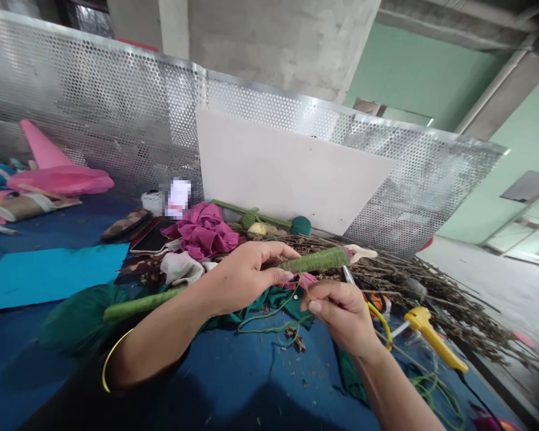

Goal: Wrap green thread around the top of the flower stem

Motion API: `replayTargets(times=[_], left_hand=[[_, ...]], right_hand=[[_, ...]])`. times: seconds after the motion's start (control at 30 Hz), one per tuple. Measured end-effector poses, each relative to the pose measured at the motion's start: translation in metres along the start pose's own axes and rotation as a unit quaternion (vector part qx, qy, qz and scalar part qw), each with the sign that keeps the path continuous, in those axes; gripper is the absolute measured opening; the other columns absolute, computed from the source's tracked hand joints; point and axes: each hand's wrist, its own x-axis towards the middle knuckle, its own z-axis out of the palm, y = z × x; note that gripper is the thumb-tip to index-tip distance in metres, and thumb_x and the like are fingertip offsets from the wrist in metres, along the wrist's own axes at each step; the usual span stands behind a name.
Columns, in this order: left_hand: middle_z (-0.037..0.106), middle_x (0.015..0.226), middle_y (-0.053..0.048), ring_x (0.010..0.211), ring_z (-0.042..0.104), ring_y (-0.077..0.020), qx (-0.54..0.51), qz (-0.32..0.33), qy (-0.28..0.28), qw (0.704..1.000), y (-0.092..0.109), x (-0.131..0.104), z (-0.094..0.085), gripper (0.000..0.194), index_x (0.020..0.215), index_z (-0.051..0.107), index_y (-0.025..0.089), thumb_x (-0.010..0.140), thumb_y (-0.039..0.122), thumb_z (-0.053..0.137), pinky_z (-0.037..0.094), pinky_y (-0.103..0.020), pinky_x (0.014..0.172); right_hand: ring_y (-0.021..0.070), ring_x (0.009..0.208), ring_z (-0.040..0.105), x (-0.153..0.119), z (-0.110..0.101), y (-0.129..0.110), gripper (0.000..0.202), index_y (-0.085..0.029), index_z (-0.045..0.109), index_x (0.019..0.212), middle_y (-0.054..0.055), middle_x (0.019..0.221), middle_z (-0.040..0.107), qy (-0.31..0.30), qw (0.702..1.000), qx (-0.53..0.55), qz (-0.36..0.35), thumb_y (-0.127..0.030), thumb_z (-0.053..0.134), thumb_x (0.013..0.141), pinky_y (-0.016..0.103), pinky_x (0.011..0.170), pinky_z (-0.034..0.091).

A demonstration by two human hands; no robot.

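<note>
My left hand (247, 275) is closed around a stick wrapped in green yarn (318, 261), which points right and ends in a pale tip. Below it my right hand (341, 311) pinches a thin strand of green yarn (306, 288) that runs up to the wrapping. Loose yarn (269, 329) curls on the blue table under both hands. Left of my forearm, a green-wrapped stem (139, 305) leads into a dark green bundle (78, 317). My forearm hides whether it joins the held stick. Dark green cloth (256, 308) lies beneath my hands.
A yellow glue gun (435, 338) and yellow-handled scissors (381, 323) lie right of my right hand. Dried twigs (386, 269) stretch behind. Magenta cloth (209, 230), a dark green yarn ball (300, 225) and blue paper (54, 275) are farther back, before a perforated metal panel (130, 90).
</note>
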Motion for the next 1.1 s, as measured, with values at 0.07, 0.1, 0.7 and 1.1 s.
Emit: replayTargets(times=[0.07, 0.1, 0.7, 1.1], left_hand=[[0.063, 0.078, 0.001, 0.069, 0.051, -0.0125, -0.02, 0.002, -0.008, 1.0, 0.0, 0.0, 0.001, 0.025, 0.108, 0.067, 0.017, 0.085, 0.021, 0.058, 0.04, -0.024, 0.065], [0.063, 0.078, 0.001, 0.068, 0.052, -0.0123, -0.029, 0.002, -0.011, 1.0, 0.001, 0.0, 0.002, 0.024, 0.107, 0.068, 0.017, 0.085, 0.02, 0.058, 0.04, -0.024, 0.065], [0.056, 0.069, 0.004, 0.056, 0.041, -0.0073, -0.082, -0.045, -0.078, 0.993, 0.0, -0.001, 0.001, 0.015, 0.099, 0.061, 0.014, 0.086, 0.022, 0.059, 0.032, -0.02, 0.052], [0.065, 0.074, -0.003, 0.051, 0.045, -0.0071, -0.073, -0.065, -0.155, 0.983, -0.015, 0.006, 0.004, 0.023, 0.088, 0.07, 0.012, 0.087, 0.032, 0.058, 0.038, -0.02, 0.051]], right_hand=[[0.0113, 0.048, 0.047, -0.001, -0.002, -0.001, 0.009, -0.021, 0.075, 0.07, 0.003, 0.061, 0.067, 0.004, 0.998, 0.062, 0.024, -0.029, 0.077, 0.073, 0.025, 0.047, 0.038], [0.0099, 0.044, 0.042, -0.001, -0.002, -0.001, 0.014, -0.02, 0.074, 0.068, 0.002, 0.058, 0.065, 0.013, 0.995, 0.09, 0.036, -0.033, 0.078, 0.07, 0.025, 0.044, 0.034], [0.0085, 0.043, 0.029, 0.011, 0.002, 0.017, 0.025, -0.019, 0.061, 0.064, -0.005, 0.048, 0.04, 0.093, 0.996, 0.01, -0.011, -0.039, 0.067, 0.078, 0.024, 0.044, 0.027], [0.0146, 0.06, 0.055, 0.01, -0.014, 0.005, 0.011, -0.02, 0.064, 0.077, 0.0, 0.067, 0.06, 0.063, 0.961, -0.239, -0.12, -0.014, 0.055, 0.077, 0.028, 0.057, 0.04]])
